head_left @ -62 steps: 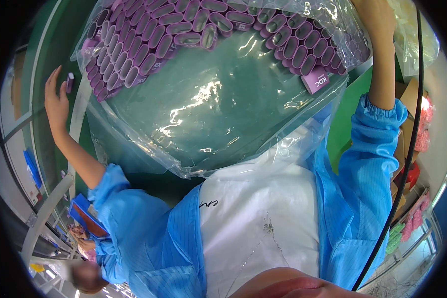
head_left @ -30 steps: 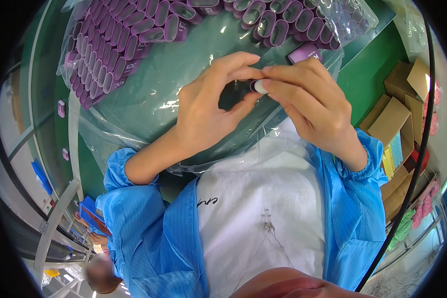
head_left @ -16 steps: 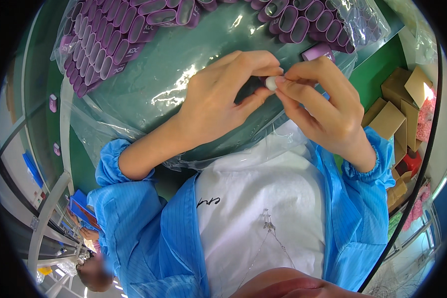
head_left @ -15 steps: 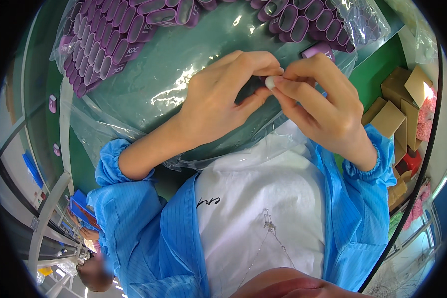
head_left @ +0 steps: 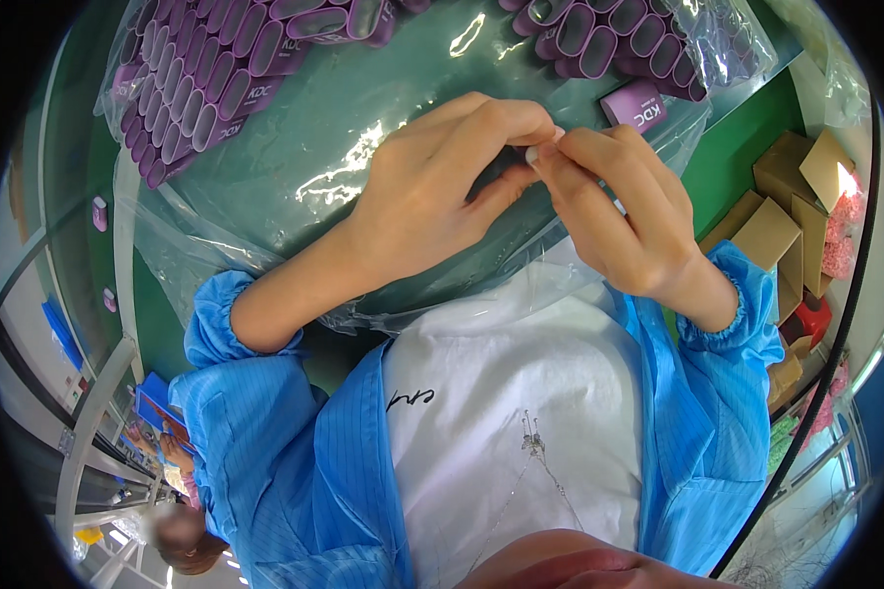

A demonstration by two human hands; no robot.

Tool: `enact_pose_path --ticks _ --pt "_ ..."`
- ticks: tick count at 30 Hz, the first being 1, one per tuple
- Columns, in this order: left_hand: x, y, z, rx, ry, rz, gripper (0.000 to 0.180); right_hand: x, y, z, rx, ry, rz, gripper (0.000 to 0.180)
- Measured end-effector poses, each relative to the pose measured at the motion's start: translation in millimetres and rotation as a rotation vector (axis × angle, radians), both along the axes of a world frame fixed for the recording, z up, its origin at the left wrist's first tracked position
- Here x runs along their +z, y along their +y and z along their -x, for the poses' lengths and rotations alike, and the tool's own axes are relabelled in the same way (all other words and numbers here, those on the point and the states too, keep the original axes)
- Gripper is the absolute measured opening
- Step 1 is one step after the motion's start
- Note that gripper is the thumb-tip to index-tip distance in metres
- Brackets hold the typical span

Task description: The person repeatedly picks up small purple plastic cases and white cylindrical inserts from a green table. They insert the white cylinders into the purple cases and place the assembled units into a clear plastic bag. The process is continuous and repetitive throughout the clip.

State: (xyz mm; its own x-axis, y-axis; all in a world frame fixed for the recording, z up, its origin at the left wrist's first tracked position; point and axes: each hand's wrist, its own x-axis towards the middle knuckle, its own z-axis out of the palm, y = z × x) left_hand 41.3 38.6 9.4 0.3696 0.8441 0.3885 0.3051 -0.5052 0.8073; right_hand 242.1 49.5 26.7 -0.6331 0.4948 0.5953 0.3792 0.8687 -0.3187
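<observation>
My left hand (head_left: 442, 172) and my right hand (head_left: 624, 201) meet fingertip to fingertip above a clear plastic sheet (head_left: 314, 211) that covers the green table. Both are closed in a pinch. Whatever they hold between them is hidden by the fingers. Just beyond my right hand lies a single purple oval sleeve (head_left: 634, 105) on its side. Farther off, purple open-ended sleeves are packed side by side in a large group (head_left: 192, 93) at the left and a smaller group (head_left: 609, 44) at the right.
Clear plastic wrap (head_left: 727, 44) partly covers the right group. Open cardboard boxes (head_left: 781, 231) stand at the right, near pink material (head_left: 843, 231). Two small purple pieces lie at far left, one a purple piece (head_left: 100, 214). Another person (head_left: 182, 540) is at lower left.
My right hand has turned and lowered slightly, its fingers folding closer together against the left fingertips. More of the single purple sleeve now shows. The left hand has barely moved.
</observation>
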Motion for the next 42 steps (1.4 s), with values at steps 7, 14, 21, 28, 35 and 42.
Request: enact_pose_path --ticks 7,14,21,28,35,42 --pt "-1 -2 -2 0.009 -0.022 0.027 0.038 -17 -3 -10 0.018 0.078 -0.085 0.043" --pt "-7 4 2 -0.08 -0.029 -0.089 0.031 -6 -6 -17 -0.043 0.115 0.082 0.042" --pt "-6 6 0 -0.071 -0.019 -0.129 0.028 -16 -2 -19 0.01 0.059 -0.092 0.038" --pt "-5 6 0 -0.075 -0.012 -0.115 0.026 -19 -4 -25 0.058 0.08 -0.052 0.039" --pt "-11 4 0 -0.065 -0.054 -0.147 0.033 -18 -1 -30 0.034 0.166 0.041 0.035" --pt "59 8 92 0.337 0.219 -0.08 0.025 20 67 -70 -0.423 0.119 -0.253 0.028"
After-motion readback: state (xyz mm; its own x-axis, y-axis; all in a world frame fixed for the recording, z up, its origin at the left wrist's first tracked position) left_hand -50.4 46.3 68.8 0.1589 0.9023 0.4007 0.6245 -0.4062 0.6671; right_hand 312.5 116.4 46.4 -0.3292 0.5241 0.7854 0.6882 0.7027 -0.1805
